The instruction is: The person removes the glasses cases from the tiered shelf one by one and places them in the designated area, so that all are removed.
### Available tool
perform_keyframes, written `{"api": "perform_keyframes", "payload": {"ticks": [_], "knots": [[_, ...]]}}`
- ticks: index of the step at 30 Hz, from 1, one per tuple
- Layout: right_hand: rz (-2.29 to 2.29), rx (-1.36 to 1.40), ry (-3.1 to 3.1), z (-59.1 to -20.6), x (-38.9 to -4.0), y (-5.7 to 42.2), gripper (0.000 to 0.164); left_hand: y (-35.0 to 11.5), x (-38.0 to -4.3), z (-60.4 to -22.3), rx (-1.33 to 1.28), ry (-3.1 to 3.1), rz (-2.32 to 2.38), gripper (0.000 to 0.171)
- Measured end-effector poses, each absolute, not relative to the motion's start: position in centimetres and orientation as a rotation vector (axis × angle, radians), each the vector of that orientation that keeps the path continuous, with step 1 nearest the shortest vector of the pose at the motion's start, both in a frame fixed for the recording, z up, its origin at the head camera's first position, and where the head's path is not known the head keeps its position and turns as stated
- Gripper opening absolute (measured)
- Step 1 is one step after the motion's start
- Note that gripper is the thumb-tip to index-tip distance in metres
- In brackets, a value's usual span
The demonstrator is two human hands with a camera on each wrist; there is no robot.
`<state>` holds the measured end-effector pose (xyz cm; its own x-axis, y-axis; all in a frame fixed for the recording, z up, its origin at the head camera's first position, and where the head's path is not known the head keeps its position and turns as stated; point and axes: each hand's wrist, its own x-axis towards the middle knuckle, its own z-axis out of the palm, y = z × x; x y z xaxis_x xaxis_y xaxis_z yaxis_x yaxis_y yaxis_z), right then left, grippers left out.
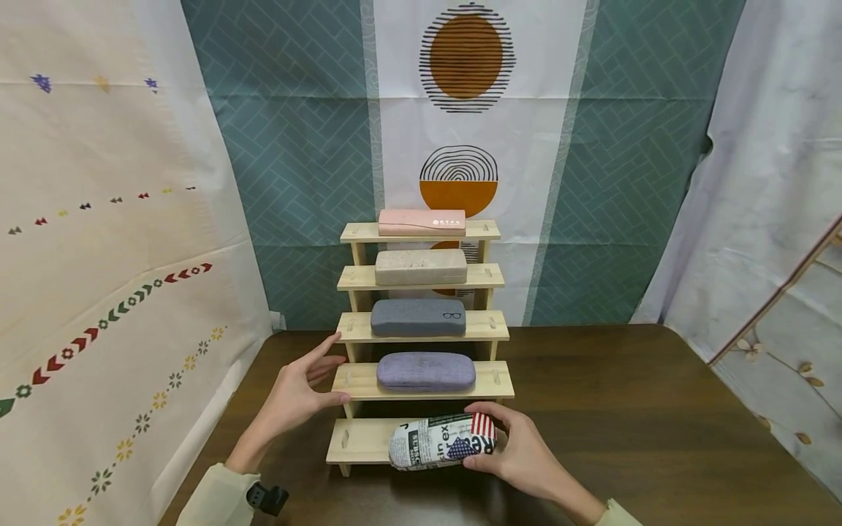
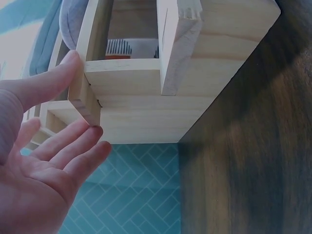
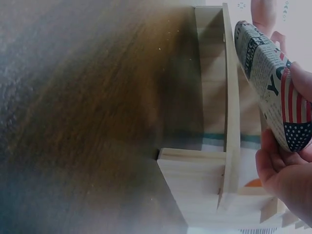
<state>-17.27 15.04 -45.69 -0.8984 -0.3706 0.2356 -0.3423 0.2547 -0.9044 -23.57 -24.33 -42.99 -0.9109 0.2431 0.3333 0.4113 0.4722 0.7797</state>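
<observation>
A: ok so closest to the cam is your pale left sleeve (image 1: 217, 497), what's everything else doing?

B: your left hand (image 1: 292, 398) has its fingers spread out, touching the left side of the wooden rack (image 1: 359, 375). your right hand (image 1: 520, 449) pinches the right end of the newspaper-print case (image 1: 437, 442), slightly tilted at the bottom step (image 1: 365, 440), and the purple case (image 1: 426, 371) sits one step up

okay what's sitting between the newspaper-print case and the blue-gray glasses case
The purple glasses case, on its own wooden shelf, as the head view shows.
</observation>
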Motion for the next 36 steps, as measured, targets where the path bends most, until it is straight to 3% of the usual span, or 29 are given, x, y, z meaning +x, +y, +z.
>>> {"api": "perform_keyframes", "payload": {"ticks": [17,36], "knots": [[-1.735,-0.796,2.496,-43.2,-16.8,18.8,0.063,-24.6,-23.6,-43.1,-0.564,-2.54,-1.433,0.102],[-1.761,-0.907,2.699,-38.6,-17.3,26.4,0.065,-24.5,-23.7,-43.2,-0.54,-2.531,-1.425,0.102]]}}
